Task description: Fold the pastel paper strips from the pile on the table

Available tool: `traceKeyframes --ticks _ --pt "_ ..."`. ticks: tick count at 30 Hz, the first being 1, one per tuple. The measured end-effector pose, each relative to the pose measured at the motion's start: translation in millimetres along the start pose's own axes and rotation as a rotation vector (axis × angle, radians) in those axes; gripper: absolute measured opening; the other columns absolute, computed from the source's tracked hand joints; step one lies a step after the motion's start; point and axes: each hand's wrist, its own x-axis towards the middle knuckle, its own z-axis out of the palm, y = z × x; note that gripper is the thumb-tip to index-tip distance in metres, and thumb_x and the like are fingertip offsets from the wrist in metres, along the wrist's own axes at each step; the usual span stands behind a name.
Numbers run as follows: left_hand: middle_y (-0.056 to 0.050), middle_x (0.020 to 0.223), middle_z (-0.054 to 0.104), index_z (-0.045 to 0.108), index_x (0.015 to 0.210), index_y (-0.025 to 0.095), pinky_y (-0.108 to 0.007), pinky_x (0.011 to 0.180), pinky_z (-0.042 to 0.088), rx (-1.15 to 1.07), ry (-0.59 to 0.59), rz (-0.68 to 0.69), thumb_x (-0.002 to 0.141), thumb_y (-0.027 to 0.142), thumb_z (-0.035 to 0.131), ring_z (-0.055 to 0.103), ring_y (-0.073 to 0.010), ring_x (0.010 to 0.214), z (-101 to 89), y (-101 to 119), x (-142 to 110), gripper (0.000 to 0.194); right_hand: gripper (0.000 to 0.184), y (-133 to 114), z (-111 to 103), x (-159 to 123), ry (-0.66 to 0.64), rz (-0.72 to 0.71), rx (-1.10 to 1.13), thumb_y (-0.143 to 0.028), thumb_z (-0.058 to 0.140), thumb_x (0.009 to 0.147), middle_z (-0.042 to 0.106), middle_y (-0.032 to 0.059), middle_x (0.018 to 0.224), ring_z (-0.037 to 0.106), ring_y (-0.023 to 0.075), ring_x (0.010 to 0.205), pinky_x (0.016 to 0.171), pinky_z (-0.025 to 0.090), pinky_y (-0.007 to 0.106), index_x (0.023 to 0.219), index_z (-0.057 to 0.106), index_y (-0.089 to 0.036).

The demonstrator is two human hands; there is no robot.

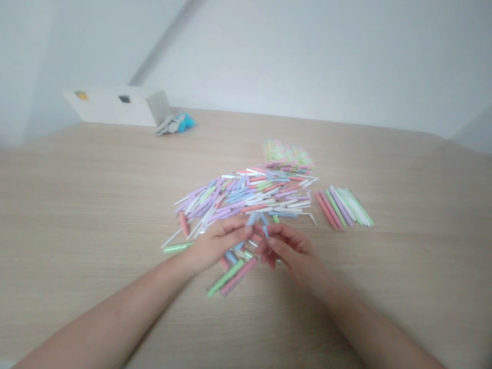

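Note:
A loose heap of pastel pen-like sticks [246,197] in pink, purple, blue, green and white lies on the wooden table [96,205]. My left hand [219,243] and my right hand [286,248] meet at the heap's near edge. Together they pinch a blue stick [258,221] between curled fingers. A green stick and a pink stick [232,277] lie side by side just under my hands. To the right, a tidy row of several sticks [344,207] lies apart from the heap.
A flat pastel packet [287,155] lies behind the heap. At the far left stands a white box [119,105], with a grey and blue crumpled item [176,123] next to it. A pale wall rises behind the table.

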Motion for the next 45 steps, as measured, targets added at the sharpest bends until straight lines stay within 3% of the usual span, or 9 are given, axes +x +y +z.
traceKeyframes --ticks 4,8,10,13,16,23,30,37,45 --pt "-0.005 0.088 0.065 0.068 0.096 0.015 -0.024 0.075 0.047 0.088 -0.056 0.106 0.089 0.029 0.051 0.061 -0.0161 0.083 0.0 3.0 0.3 0.022 0.011 0.9 -0.9 0.3 -0.012 -0.034 0.016 -0.029 0.061 0.083 0.065 -0.0006 0.072 0.059 0.0086 0.056 0.047 0.045 0.02 0.09 0.063 -0.021" --pt "-0.007 0.097 0.064 0.071 0.097 0.016 -0.028 0.085 0.045 0.196 0.047 0.183 0.087 0.027 0.056 0.059 -0.0191 0.095 -1.8 4.6 0.4 0.021 0.012 0.5 -0.5 0.4 -0.022 -0.046 -0.002 -0.03 0.062 0.083 0.064 -0.0009 0.07 0.058 0.0087 0.055 0.047 0.045 0.02 0.09 0.062 -0.021" --pt "-0.008 0.098 0.065 0.071 0.1 0.017 -0.026 0.078 0.047 0.18 0.088 0.166 0.087 0.029 0.056 0.06 -0.0192 0.093 -2.6 4.4 -0.1 0.023 0.011 -0.4 0.2 0.1 -0.038 -0.041 -0.008 -0.03 0.06 0.084 0.063 -0.0007 0.071 0.058 0.0088 0.057 0.048 0.046 0.019 0.089 0.062 -0.02" --pt "-0.006 0.089 0.068 0.068 0.106 0.017 -0.02 0.053 0.046 0.069 0.105 0.067 0.086 0.034 0.056 0.062 -0.0145 0.07 -2.2 3.2 -1.0 0.028 0.01 -1.5 1.1 -0.8 -0.055 -0.049 -0.034 -0.029 0.058 0.086 0.064 0.0 0.074 0.059 0.0087 0.059 0.049 0.047 0.019 0.088 0.06 -0.02" --pt "-0.004 0.079 0.068 0.067 0.104 0.016 -0.016 0.042 0.038 -0.032 0.135 0.016 0.084 0.034 0.06 0.05 -0.0062 0.048 -0.6 1.4 -1.0 0.028 0.009 -1.7 1.2 -1.8 -0.054 -0.068 -0.105 -0.028 0.056 0.087 0.065 0.0006 0.078 0.059 0.0088 0.061 0.052 0.048 0.021 0.091 0.059 -0.02" --pt "-0.006 0.082 0.067 0.065 0.105 0.015 -0.014 0.038 0.035 -0.145 0.137 -0.006 0.081 0.035 0.063 0.044 -0.0036 0.044 0.4 -3.5 -2.6 0.032 0.009 -1.0 0.5 -2.2 -0.052 -0.073 -0.174 -0.028 0.054 0.088 0.066 0.0008 0.08 0.058 0.0088 0.06 0.057 0.049 0.024 0.092 0.057 -0.02" --pt "0.002 0.054 0.054 0.066 0.109 0.018 -0.015 0.036 0.033 -0.074 0.063 -0.068 0.082 0.036 0.062 0.044 -0.006 0.041 0.0 -2.5 -7.8 0.033 0.012 -1.5 2.1 -0.3 -0.028 -0.042 -0.143 -0.031 0.056 0.087 0.065 0.0009 0.078 0.057 0.0092 0.06 0.056 0.048 0.024 0.091 0.057 -0.019" --pt "-0.001 0.061 0.06 0.07 0.084 0.013 -0.016 0.044 0.041 -0.033 -0.007 0.018 0.084 0.033 0.06 0.049 -0.0062 0.045 4.0 4.4 -5.0 0.022 0.025 2.1 -0.2 2.0 -0.028 -0.033 -0.084 -0.031 0.061 0.083 0.065 -0.0005 0.072 0.058 0.0099 0.057 0.053 0.047 0.024 0.106 0.057 -0.021" --pt "-0.001 0.068 0.062 0.064 0.107 0.016 -0.011 0.033 0.034 -0.092 0.065 -0.069 0.082 0.033 0.062 0.047 -0.0038 0.041 3.8 -1.2 -4.9 0.031 0.01 -2.9 4.9 1.5 0.075 0.03 -0.096 -0.027 0.057 0.082 0.061 -0.003 0.063 0.052 0.0075 0.048 0.041 0.039 0.018 0.09 0.055 -0.02"
